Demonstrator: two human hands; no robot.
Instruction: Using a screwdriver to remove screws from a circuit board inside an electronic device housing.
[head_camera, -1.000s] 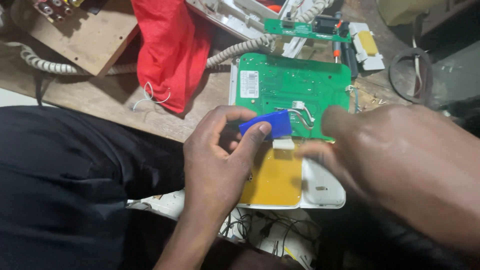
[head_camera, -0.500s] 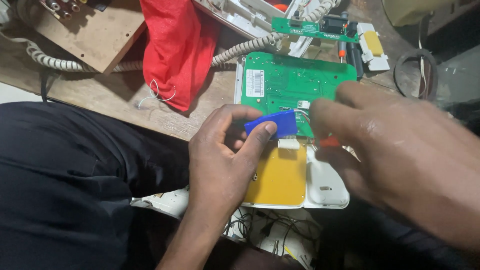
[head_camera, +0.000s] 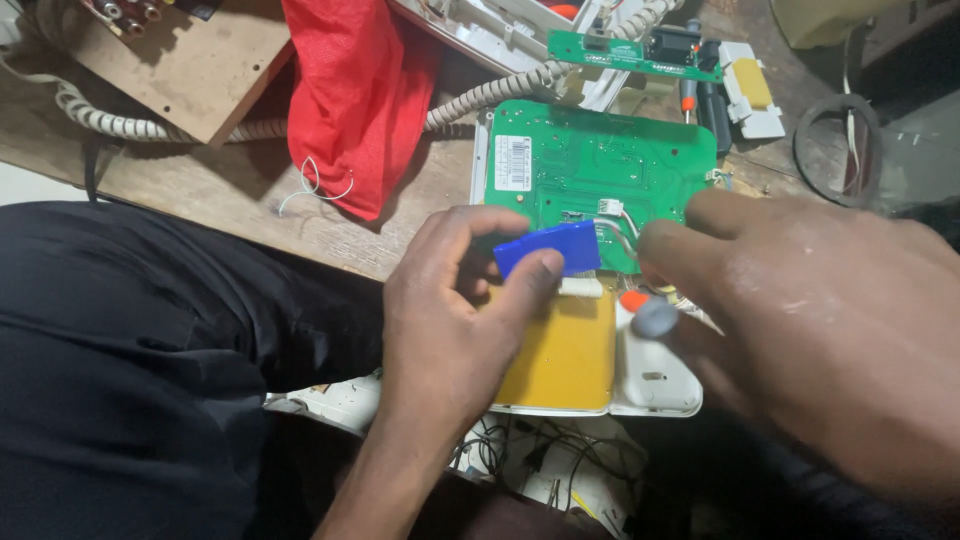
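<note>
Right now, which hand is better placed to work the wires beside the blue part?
Probably the right hand: its fingertips sit at the white wires. The left hand is occupied, pinching the blue part.

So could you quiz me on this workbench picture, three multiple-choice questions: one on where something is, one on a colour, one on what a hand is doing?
1. Where does the red cloth lie relative to the large green circuit board?
A. to its left
B. on top of it
C. to its right

2. What colour is the small flat piece pinched in the left hand?
A. yellow
B. blue
C. white

3. What is the left hand doing?
A. lying open and flat
B. holding the small piece between thumb and fingers
C. gripping the coiled cord

Answers: 1 A, the cloth lies left of the board. 2 B, the piece is plainly blue. 3 B, the thumb presses on the piece.
</note>
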